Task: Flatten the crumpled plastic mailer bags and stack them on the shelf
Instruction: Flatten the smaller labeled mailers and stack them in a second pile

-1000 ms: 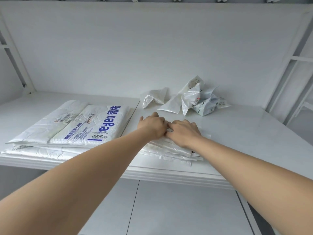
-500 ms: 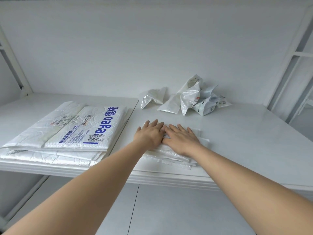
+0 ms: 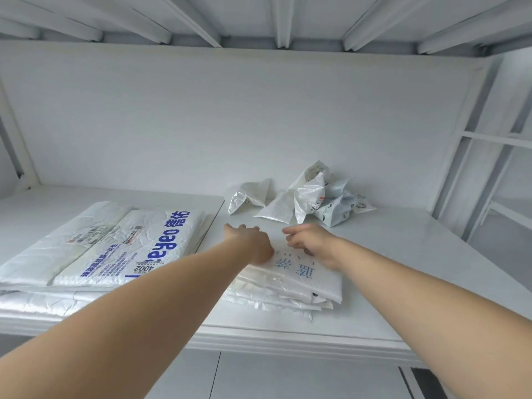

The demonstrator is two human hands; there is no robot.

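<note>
A small stack of flattened white mailer bags (image 3: pixel 299 283) lies near the shelf's front edge, its top bag printed with pale blue characters. My left hand (image 3: pixel 249 240) lies flat over the stack's far left corner, fingers straight. Over the far edge of the stack hovers my right hand (image 3: pixel 309 240), its fingers loosely bent and holding nothing. Behind them, by the back wall, sit a small crumpled bag (image 3: pixel 250 194) and a bigger heap of crumpled bags (image 3: pixel 316 197). A wider stack of flattened bags (image 3: pixel 115 243) with bold blue lettering lies at the left.
The white shelf board (image 3: pixel 403 254) has bare room to the right of the small stack. White posts and cross bars (image 3: pixel 472 174) stand at the right end, a slanted brace at the left, and slats of the level above run overhead.
Both hands slid forward and apart across the top bag, uncovering its blue print. The right hand's fingers lifted and curled slightly. My view tilted upward.
</note>
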